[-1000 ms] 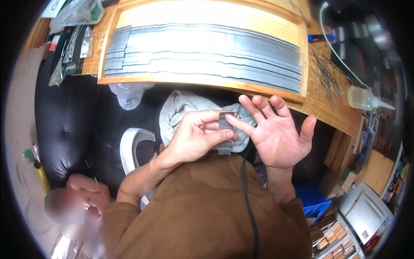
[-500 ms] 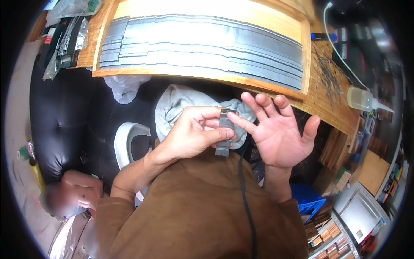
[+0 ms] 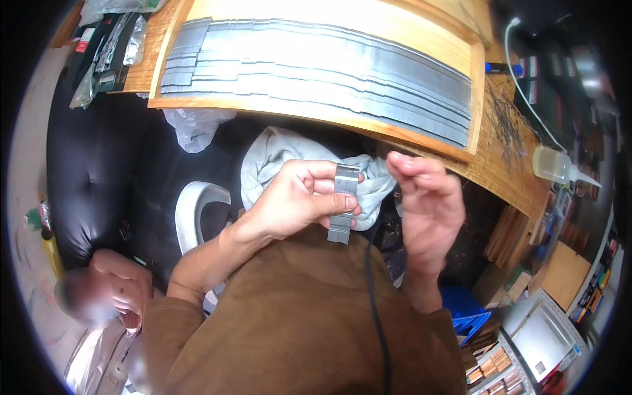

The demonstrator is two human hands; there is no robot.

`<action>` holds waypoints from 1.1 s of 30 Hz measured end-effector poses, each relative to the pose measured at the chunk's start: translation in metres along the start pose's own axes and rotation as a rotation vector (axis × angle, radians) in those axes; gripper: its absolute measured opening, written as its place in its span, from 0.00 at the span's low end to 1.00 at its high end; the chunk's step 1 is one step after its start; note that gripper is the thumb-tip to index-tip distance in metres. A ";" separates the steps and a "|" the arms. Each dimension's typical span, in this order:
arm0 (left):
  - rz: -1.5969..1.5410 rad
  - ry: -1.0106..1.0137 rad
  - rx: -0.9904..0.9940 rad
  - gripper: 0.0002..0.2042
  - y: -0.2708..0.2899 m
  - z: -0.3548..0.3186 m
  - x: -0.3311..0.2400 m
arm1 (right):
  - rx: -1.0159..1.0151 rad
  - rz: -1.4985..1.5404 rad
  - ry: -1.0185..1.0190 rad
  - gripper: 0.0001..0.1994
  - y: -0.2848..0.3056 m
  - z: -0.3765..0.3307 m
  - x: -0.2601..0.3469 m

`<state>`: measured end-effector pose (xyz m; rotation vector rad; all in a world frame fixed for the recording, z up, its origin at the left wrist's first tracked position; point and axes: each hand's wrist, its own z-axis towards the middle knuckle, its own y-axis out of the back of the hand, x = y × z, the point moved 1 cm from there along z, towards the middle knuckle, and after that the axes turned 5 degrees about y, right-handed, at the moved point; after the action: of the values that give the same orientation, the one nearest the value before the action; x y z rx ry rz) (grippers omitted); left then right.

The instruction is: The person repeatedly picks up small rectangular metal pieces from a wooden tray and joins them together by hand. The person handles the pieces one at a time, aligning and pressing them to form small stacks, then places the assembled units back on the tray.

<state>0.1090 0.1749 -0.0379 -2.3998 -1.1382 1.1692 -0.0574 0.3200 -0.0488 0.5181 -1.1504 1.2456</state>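
A short fanned stack of thin grey metal strips [image 3: 340, 227] is pinched between the thumb and fingers of my left hand [image 3: 286, 201], in front of my brown shirt. My right hand [image 3: 431, 214] is raised just to the right of the stack, apart from it. Its fingers bend loosely forward with nothing visible in them; the thumb is mostly hidden. Beyond both hands, a shallow wooden tray [image 3: 476, 99] holds overlapping rows of similar thin grey strips [image 3: 296, 76]. A pale grey cloth [image 3: 266, 155] lies behind my left hand.
The tray rests on a wooden bench [image 3: 510, 158]. At the right are a squeeze bottle [image 3: 553, 164] with a nozzle and a blue marker [image 3: 503, 68]. A white curved armrest [image 3: 187, 210] stands left; a black cable [image 3: 372, 289] hangs down my front. Another person [image 3: 122, 280] is at lower left.
My right hand has drawn away from the strips; its spread fingers have curled in and its palm has turned. My left hand still grips the stack, whose face now shows more. The view has shifted slightly.
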 end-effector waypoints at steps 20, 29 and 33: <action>-0.089 0.074 0.286 0.18 0.004 0.009 0.016 | 0.290 -0.561 0.066 0.50 -0.013 0.003 -0.022; -0.010 0.077 0.017 0.11 0.017 0.017 0.015 | -0.009 -0.574 -0.437 0.35 0.053 -0.029 -0.008; 0.059 0.046 -0.005 0.10 0.023 0.025 0.025 | -0.215 -0.579 -0.896 0.26 0.088 -0.049 -0.046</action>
<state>0.1121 0.1752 -0.0804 -2.4670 -1.0646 1.1243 -0.1144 0.3662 -0.1314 1.2084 -1.6761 0.3470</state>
